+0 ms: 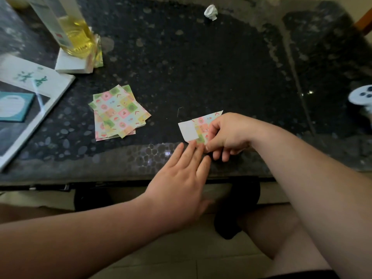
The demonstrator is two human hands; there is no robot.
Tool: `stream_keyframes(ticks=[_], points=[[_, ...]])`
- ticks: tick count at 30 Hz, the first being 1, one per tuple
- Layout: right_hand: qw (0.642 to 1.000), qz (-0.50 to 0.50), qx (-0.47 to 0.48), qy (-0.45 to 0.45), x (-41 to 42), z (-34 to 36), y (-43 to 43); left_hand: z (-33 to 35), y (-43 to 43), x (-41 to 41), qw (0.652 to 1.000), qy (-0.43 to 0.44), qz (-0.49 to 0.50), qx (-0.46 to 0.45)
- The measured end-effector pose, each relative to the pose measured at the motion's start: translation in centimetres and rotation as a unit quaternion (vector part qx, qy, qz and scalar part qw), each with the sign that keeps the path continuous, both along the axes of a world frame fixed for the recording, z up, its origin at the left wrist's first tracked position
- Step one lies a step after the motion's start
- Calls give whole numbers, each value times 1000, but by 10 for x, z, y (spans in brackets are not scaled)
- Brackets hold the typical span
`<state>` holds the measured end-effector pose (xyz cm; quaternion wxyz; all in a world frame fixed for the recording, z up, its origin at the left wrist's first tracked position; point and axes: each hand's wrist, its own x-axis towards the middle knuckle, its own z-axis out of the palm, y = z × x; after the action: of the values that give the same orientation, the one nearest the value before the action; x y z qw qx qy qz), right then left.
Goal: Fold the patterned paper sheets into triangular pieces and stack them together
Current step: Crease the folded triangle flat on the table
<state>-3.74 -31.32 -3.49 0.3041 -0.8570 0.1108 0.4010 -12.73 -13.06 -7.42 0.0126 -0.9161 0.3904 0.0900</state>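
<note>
**One pile waiting, one sheet being folded**

Left of the pile of patterned sheets (118, 113), one book (30, 85) and one bottle (76, 37) are sitting on the counter (201, 67). The pile is lying fanned, with at least three sheets showing their edges. Right of the pile, the left hand (181, 178) is crossing the counter's front edge, fingers straight, tips touching the near edge of one partly folded sheet (198, 127). The right hand (227, 133) is pinching that sheet between thumb and fingers. A stretch of dark counter is showing between pile and sheet. Far behind, one crumpled paper ball (211, 12) is lying.
</note>
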Motion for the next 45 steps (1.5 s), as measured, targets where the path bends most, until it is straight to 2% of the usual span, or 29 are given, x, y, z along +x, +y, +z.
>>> stream_keyframes(ticks=[7,19,27,45], points=[[1000,0,4,3,1,0,0,2,-2,0,999,11,-22,41],[1000,-4,8,-2,-1,1,0,17,-10,1,996,46,14,77],[1000,5,11,6,2,-2,-1,-9,17,-6,999,39,-1,22],[1000,21,13,-4,1,-2,-1,-6,21,10,999,24,-19,32]])
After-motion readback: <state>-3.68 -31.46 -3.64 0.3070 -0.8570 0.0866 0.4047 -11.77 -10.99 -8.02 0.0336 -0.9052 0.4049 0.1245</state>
